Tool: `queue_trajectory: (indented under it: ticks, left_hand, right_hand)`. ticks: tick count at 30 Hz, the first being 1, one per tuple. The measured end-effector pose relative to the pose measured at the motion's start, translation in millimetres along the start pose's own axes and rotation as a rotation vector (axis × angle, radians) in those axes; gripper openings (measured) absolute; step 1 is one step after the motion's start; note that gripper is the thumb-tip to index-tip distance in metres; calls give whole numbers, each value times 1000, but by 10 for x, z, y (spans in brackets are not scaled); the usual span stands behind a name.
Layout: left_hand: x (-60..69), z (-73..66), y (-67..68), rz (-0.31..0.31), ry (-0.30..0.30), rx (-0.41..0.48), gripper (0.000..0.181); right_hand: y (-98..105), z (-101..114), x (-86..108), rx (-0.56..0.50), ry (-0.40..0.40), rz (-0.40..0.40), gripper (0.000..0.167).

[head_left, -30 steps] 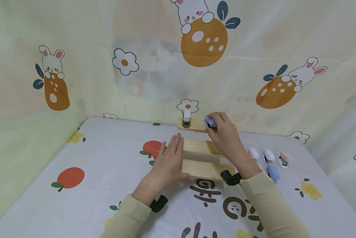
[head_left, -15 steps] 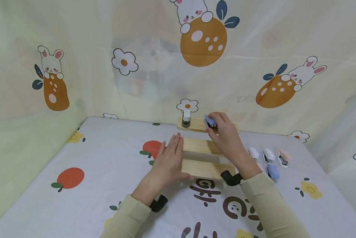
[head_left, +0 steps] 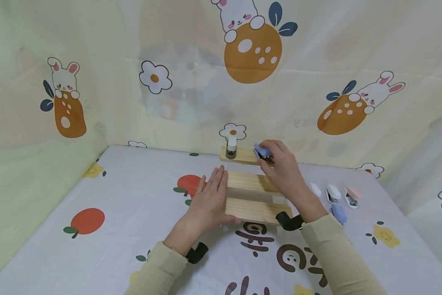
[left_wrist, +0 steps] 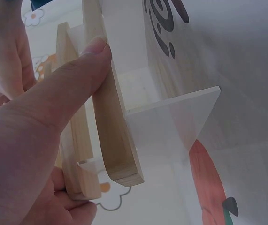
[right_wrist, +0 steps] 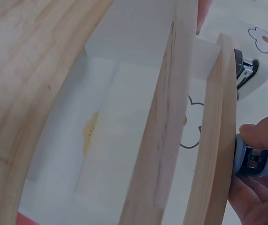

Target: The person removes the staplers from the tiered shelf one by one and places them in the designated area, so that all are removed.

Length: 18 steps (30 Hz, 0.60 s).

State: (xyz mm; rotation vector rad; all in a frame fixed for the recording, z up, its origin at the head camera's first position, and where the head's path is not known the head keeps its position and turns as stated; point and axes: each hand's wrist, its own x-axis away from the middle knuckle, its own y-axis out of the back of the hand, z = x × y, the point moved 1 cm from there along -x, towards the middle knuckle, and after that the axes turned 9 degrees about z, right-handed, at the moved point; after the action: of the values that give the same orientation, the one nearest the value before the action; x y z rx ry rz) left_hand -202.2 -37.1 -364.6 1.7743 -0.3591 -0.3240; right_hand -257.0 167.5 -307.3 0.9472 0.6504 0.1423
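Note:
A tiered rack has wooden boards and clear side panels. My left hand [head_left: 208,205] lies along its left end with straight fingers; in the left wrist view its thumb rests on the front board [left_wrist: 108,131], and its fingertips touch the end of the middle board [left_wrist: 80,173]. At the rear board [head_left: 244,155] my right hand [head_left: 283,168] holds a small blue stapler [head_left: 261,151] between thumb and fingers. The right wrist view has this blue stapler [right_wrist: 253,159] against that board. To its left on the same board stands a white mini stapler [head_left: 231,147].
Right of the rack, several mini staplers lie on the tablecloth: a white one [head_left: 333,193], a pink-and-white one [head_left: 352,197], a blue one [head_left: 338,214] and another white one [head_left: 315,189], partly behind my right forearm. A patterned curtain [head_left: 191,106] hangs behind the table.
My right hand and the blue stapler have shifted very slightly to the right along the rear board. My left hand has stayed in place.

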Motion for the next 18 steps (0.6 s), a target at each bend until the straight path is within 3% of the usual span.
queue_trajectory:
  ticks: [18]
  left_hand:
    - [-5,-4,-8,-5,1,12,134]
  right_hand:
    - [151,-76,98,18,26,-55,36]
